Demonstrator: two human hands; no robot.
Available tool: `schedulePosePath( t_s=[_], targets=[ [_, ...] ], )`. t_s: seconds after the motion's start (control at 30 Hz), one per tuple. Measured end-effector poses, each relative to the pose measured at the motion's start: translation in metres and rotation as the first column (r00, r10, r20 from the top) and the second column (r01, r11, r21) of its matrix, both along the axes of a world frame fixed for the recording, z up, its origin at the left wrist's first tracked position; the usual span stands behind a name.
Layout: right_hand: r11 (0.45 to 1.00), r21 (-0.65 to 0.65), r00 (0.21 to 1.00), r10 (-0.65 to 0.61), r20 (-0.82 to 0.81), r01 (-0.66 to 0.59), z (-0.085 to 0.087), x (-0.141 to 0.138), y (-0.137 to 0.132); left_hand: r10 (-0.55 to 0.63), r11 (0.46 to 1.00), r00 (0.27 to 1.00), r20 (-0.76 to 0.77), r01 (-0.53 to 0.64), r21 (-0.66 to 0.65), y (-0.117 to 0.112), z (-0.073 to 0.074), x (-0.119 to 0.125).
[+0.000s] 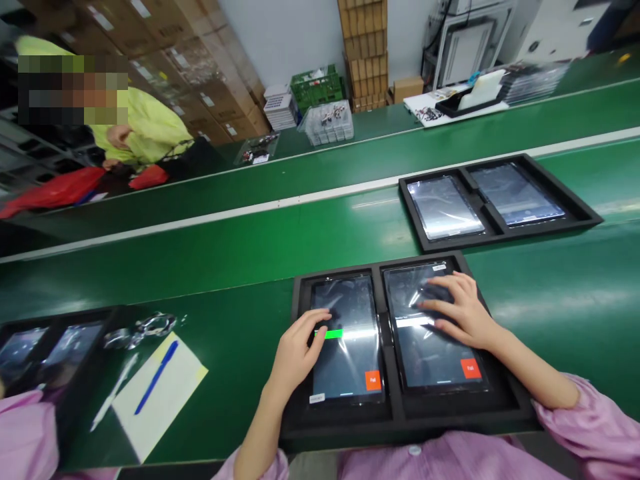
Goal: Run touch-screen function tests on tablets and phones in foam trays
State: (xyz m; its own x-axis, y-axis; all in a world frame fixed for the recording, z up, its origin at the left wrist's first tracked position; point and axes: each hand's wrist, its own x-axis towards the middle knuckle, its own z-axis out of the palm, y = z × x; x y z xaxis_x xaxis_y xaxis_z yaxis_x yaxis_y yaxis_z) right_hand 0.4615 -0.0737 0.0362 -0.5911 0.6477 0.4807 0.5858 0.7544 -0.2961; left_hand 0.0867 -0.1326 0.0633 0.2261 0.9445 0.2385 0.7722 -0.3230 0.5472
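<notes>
Left hand (296, 345) and right hand (461, 310), fingers loosely splayed, are reaching over two tablets (345, 363) in near tray (400, 421), far tray (493, 215) lying at one o'clock.

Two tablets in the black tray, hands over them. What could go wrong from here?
Left tablet and right tablet each show a red Fail square; the left hand or right hand might brush one by mistake.
The black tray sits at the bench's near edge; a nudge could tip it.
</notes>
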Motion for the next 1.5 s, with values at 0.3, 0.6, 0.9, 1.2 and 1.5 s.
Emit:
schedulePosePath(
  t_s=[0.3, 0.6, 0.9, 1.2, 1.5],
  targets=[
    [0.958, 0.064, 0.960, -0.280, 0.018, 0.279, -0.009, 0.009, 0.051, -0.337, 0.940, 0.891, -0.305, 0.336, -0.057, 0.083, -0.012, 0.055],
    [0.981, 0.097, 0.981, -0.177, 0.074, 0.170, -0.008, 0.008, 0.041, -0.488, 0.848, 0.812, -0.321, 0.528, 0.045, 0.060, -0.016, 0.050],
    [0.972, 0.025, 0.970, -0.233, 0.071, 0.232, -0.008, 0.009, 0.042, -0.448, 0.872, 0.822, -0.350, 0.488, 0.030, 0.068, -0.015, 0.048],
    [0.937, -0.020, 0.922, -0.348, -0.172, 0.350, -0.014, 0.016, 0.043, -0.220, 0.933, 0.935, -0.278, 0.285, 0.221, 0.068, -0.009, 0.039],
    [0.918, 0.031, 0.917, -0.394, -0.061, 0.396, -0.011, 0.012, 0.041, -0.089, 0.973, 0.959, -0.271, 0.142, 0.183, 0.072, -0.011, 0.033]
  ],
)
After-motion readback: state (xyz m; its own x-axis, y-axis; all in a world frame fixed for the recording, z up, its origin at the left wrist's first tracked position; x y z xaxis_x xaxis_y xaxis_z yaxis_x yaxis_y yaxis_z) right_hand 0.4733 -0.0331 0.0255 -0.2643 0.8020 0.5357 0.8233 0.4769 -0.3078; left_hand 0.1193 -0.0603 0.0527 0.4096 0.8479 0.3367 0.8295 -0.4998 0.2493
